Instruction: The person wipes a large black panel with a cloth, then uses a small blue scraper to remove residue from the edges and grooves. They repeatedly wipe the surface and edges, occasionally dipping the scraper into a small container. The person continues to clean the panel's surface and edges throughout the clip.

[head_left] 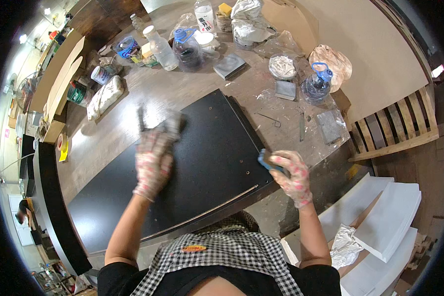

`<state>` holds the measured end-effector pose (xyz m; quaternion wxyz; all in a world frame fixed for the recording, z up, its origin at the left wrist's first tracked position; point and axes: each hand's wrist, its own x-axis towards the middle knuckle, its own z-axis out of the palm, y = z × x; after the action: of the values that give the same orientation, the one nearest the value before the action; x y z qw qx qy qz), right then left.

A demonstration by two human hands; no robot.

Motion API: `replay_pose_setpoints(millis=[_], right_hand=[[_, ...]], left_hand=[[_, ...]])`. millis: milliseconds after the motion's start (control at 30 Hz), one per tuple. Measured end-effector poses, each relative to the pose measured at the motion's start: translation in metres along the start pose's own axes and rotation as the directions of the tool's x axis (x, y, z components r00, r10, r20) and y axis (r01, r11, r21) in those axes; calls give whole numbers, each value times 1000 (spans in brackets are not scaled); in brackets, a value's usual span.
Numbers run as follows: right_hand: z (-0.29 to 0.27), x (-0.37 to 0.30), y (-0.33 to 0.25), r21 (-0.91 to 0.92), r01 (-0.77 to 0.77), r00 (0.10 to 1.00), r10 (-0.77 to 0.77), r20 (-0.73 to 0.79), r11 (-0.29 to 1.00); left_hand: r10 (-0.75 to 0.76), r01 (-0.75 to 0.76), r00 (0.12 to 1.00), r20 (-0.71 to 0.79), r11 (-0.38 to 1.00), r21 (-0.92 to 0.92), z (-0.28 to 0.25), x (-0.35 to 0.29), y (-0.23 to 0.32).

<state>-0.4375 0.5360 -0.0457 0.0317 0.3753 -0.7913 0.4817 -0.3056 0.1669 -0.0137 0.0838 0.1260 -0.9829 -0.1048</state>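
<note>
Head view: large black panel [202, 163] lying flat across worn wooden workbench [182, 91], near edge overhanging toward checked apron [222, 256]. Left hand [154, 160] in patterned work glove, pressed flat on panel's upper left part, fingers closed over blurred grey pad or cloth [170, 123]; exactly what is gripped, hard to tell. Right hand [292, 175], gloved likewise, curled around small blue block [265, 160] held against panel's right edge.

Progress, as a judgement: surface and edge work mid-way at best. Panel top looks evenly matte with pale dust specks and a thin light line near the front edge; no clear boundary between treated and untreated areas, so remaining share cannot be told.

Counts: one panel in hand, two gloved hands, two blue-capped jugs [316, 81], three clear bottles at the far end [160, 47], three flat grey blocks [229, 65] on bench, one roll of tape [61, 143] at left, white foam slabs [387, 217] stacked on floor at right
</note>
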Motion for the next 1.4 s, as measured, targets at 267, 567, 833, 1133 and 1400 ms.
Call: replay_pose_setpoints(millis=[267, 567, 833, 1133, 1400], right_hand=[[70, 145, 49, -18, 316, 948, -316, -42, 949], [82, 169, 87, 106, 245, 963, -255, 86, 964], [-42, 13, 15, 267, -119, 965, 48, 259, 956], [104, 202, 81, 73, 192, 981, -193, -2, 979], [12, 132, 63, 417, -181, 883, -39, 468, 891]], left_hand=[[-156, 183, 977, -144, 963, 199, 14, 4, -50], [-174, 192, 977, -124, 970, 147, 6, 10, -49], [-190, 209, 974, -126, 964, 162, 8, 8, -48], [-203, 222, 972, -121, 959, 177, 7, 9, -46], [-182, 197, 973, -141, 975, 105, 5, 9, -48]])
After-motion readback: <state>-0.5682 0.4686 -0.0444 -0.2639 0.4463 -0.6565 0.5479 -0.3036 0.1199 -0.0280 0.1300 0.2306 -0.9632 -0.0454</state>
